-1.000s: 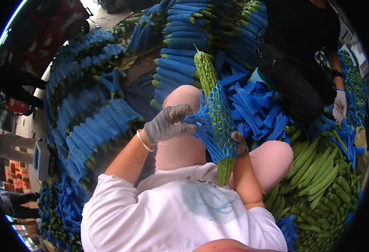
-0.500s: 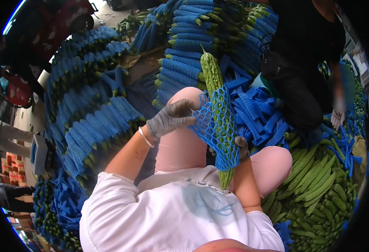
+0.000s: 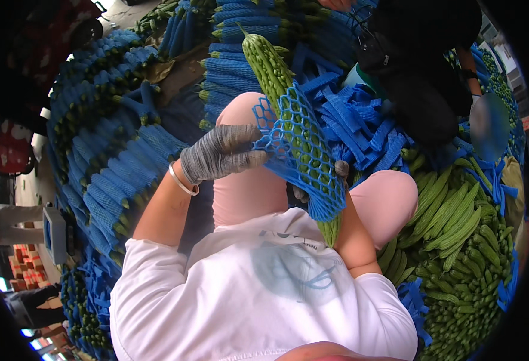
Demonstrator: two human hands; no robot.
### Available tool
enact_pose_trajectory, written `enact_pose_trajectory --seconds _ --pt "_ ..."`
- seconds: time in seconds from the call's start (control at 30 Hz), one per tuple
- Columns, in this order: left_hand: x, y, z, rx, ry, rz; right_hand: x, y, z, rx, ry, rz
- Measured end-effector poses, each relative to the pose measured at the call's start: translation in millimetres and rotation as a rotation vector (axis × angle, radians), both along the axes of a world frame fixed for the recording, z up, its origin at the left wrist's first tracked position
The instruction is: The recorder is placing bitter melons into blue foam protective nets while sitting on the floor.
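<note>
A long green bitter melon (image 3: 268, 65) stands tilted in front of me, its stem end up and to the left. A stretched blue foam net sleeve (image 3: 312, 165) surrounds its middle and lower part; both ends stick out bare. My left hand (image 3: 222, 154), in a grey knit glove, pinches the net's loose upper left edge and pulls it away from the melon. Gloved too, my right hand (image 3: 341, 170) is wrapped round the netted lower part from behind. Its thumb shows at the right side, while most of its fingers are hidden behind the net.
Rows of netted bitter melons (image 3: 111, 186) lie at the left, with more stacked ahead (image 3: 240, 78). Loose blue net sleeves (image 3: 360, 129) are heaped beyond my right knee. Bare bitter melons (image 3: 451, 222) pile up at the right. A person in dark clothes (image 3: 421, 72) is close by at the far right.
The melon's stem end has swung up and to the left, so it tilts more. My left hand has moved slightly left and up with the net's edge, still pinching it.
</note>
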State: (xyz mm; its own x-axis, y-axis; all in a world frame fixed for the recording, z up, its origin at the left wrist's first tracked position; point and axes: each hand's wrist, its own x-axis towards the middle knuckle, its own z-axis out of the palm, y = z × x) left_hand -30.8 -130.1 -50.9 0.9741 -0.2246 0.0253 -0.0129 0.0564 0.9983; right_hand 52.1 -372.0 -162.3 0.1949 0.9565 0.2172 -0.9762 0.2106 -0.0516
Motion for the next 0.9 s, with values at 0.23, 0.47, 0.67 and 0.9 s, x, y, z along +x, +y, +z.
enact_pose_trajectory --seconds 0.23,0.47,0.67,0.9 --pt "15 18 -14 0.269 -0.394 0.528 5 -4 30 -0.07 -0.144 -0.011" --pt "9 -29 -55 -0.621 0.168 0.313 13 24 79 -0.61 -1.004 -0.521" --pt "-6 -26 -48 -0.865 0.193 0.462 -8 39 91 -0.602 -1.412 -0.744" --pt "-123 122 -90 -0.768 -0.042 1.061 6 25 62 -0.862 -1.345 -0.752"
